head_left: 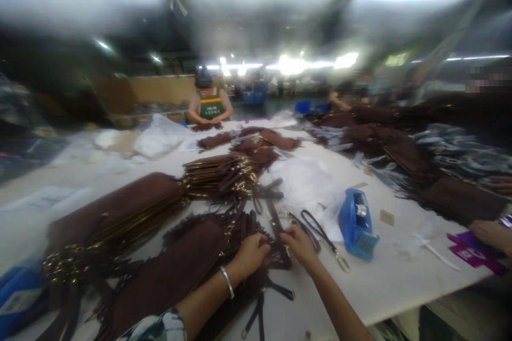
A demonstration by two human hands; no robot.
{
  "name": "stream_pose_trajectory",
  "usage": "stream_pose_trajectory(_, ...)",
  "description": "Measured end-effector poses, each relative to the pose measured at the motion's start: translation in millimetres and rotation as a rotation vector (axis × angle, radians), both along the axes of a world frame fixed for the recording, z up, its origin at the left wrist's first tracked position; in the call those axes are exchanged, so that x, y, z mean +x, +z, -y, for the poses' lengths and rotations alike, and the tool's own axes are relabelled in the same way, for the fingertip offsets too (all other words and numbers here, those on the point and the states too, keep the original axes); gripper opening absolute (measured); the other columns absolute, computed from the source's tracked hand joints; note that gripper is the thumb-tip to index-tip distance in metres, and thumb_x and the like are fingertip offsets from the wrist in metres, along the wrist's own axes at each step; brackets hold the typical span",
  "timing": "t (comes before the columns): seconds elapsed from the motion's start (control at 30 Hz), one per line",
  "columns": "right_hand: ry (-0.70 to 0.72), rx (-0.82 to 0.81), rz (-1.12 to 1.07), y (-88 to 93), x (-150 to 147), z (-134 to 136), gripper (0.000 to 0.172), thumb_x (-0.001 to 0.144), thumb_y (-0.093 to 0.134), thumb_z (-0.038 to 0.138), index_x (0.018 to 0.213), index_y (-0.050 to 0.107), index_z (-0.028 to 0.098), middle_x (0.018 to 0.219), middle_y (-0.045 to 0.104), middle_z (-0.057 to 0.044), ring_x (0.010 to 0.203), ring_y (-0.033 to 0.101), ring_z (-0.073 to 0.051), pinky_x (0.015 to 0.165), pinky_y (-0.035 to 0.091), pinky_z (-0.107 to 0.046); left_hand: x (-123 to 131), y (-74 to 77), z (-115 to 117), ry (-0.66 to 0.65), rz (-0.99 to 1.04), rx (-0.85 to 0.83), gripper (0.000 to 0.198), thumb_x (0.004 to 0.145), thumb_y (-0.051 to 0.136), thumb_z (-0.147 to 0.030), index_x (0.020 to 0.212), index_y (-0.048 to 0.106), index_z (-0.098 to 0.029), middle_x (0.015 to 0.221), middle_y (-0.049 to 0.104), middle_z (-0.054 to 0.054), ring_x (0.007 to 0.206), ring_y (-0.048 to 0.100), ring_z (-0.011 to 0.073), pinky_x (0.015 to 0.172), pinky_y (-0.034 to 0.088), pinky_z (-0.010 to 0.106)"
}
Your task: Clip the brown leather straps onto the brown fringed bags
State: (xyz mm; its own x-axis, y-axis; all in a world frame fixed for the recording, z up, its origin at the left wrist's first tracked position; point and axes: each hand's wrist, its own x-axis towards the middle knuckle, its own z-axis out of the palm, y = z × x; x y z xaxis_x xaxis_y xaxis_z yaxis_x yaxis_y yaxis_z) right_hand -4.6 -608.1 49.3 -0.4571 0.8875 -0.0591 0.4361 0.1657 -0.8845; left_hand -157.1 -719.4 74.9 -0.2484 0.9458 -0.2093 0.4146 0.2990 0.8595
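Observation:
A dark brown strap runs between my two hands over the table. My left hand, with a silver bangle at the wrist, is closed with curled fingers at its left side. From the right, my right hand pinches the same strap near its edge. Under my left forearm lies a brown fringed pouch with gold-coloured hardware. A loose black wrist strap with a gold clasp lies just right of my right hand. Short strap ends stick out below my hands.
Stacked brown pouches spread at left and centre. A blue tape dispenser stands at right, beside white plastic wrapping. Another person's hand is by a purple card. An aproned person works across the table.

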Motion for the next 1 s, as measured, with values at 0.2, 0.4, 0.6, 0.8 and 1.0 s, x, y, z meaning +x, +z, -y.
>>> stream_pose_trajectory(0.2,0.056,-0.345,-0.456,22.5,7,40,0.048,0.082,0.053,0.057,0.107,0.057,0.016,0.094,0.069,-0.011,0.077,0.066,-0.020,0.065,0.052,-0.032,31,23.2,7,-0.043,0.454,-0.031,0.042,0.079,0.057,-0.045,0.105,0.056,-0.013,0.093,0.069,0.009,0.051,0.061,0.0109,0.040,0.037,0.019)
stream_pose_trajectory(0.4,0.000,-0.390,-0.539,35.1,25,71,0.031,0.081,0.061,0.048,0.095,0.060,0.020,0.091,0.068,-0.006,0.081,0.065,-0.022,0.070,0.051,-0.033,34,22.8,26,0.097,0.395,-0.022,0.028,0.080,0.052,-0.043,0.079,0.054,-0.015,0.058,0.060,-0.001,0.036,0.040,0.0063,0.036,0.023,0.019)
stream_pose_trajectory(0.6,0.063,0.530,0.124,46.7,57,105,0.022,0.090,0.050,0.040,0.098,0.063,0.024,0.098,0.067,-0.008,0.090,0.062,-0.025,0.085,0.046,-0.040,21,38.8,52,-0.130,0.162,-0.058,0.027,0.085,0.049,-0.037,0.074,0.059,-0.015,0.055,0.053,-0.003,0.046,0.042,0.0092,0.048,0.029,0.023)
stream_pose_trajectory(0.8,0.418,0.361,0.068,66.0,49,122,0.021,0.096,0.041,0.031,0.105,0.058,0.021,0.094,0.068,-0.005,0.087,0.064,-0.018,0.077,0.047,-0.028,29,52.5,71,-0.258,0.178,0.038,0.022,0.087,0.047,-0.032,0.083,0.059,-0.014,0.060,0.056,-0.003,0.053,0.049,0.0108,0.052,0.034,0.021)
stream_pose_trajectory(1.0,0.356,0.126,0.003,69.7,54,129,0.031,0.096,0.039,0.041,0.083,0.057,0.019,0.073,0.061,-0.002,0.067,0.058,-0.015,0.065,0.042,-0.025,27,46.6,86,-0.237,0.038,0.196,0.026,0.094,0.040,-0.029,0.084,0.060,-0.015,0.061,0.057,-0.001,0.055,0.053,0.0118,0.055,0.039,0.021)
